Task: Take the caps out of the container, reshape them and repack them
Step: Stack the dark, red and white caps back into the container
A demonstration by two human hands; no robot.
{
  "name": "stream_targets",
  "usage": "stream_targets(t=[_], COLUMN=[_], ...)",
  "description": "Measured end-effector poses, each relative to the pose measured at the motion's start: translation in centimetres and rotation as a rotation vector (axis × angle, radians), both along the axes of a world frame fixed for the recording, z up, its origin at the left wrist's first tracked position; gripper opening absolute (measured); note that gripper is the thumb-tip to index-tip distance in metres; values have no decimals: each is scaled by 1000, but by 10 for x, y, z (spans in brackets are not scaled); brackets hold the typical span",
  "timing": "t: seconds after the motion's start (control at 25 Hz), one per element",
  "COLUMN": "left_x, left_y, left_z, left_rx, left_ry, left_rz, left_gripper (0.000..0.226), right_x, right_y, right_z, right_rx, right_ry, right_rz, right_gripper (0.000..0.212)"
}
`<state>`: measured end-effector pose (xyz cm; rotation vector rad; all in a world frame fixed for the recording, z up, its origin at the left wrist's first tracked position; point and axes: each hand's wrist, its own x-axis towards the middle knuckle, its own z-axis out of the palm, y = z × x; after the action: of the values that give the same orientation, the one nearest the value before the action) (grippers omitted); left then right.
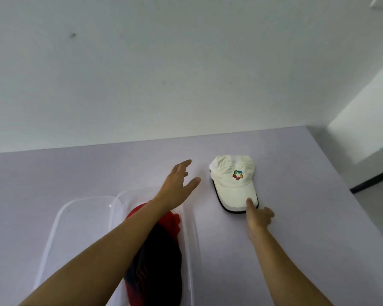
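White cap (233,184) sits on the desk (75,173), right of the container (187,228); soft crown, stiffer brim, light; your right hand (258,217) touches the brim, fingers partly hidden; left hand (177,186) fingers apart, empty; grip by brim.

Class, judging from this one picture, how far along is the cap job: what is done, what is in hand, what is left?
Done: the white cap is out on the table. In hand: the right hand touches its brim; the left hand hovers open beside it. Left: red and dark caps lie in the clear container; nothing looks repacked.
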<state>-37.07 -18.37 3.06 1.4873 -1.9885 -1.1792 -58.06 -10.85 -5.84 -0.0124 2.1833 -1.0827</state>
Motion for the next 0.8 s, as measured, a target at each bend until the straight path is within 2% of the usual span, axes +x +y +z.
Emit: stream_targets(t=[0.12,0.24,0.36,0.56,0.72,0.8], left_x=[-26,-37,-41,-45,-52,-58], left_y=[-7,-4,-3,-8,-8,-2], left_z=[-13,-24,-29,-34,-39,-37], left_rx=[144,190,246,358,536,573], left_ry=[-16,-30,-37,-12,177,332], left_rz=[10,3,33,128,165,177], left_gripper=[65,64,63,65,85,77], right_x=[-13,-19,-18,-12,-4,3], right_y=[-2,-7,-5,5,20,32], right_z=[-16,-20,-19,-17,3,12], right_rx=[-99,-244,-367,-467,-498,-513], right_ry=[-228,-409,-533,-701,-800,-867], right_rz=[-91,-117,-124,-178,-127,-104], right_gripper=[77,60,47,44,39,36])
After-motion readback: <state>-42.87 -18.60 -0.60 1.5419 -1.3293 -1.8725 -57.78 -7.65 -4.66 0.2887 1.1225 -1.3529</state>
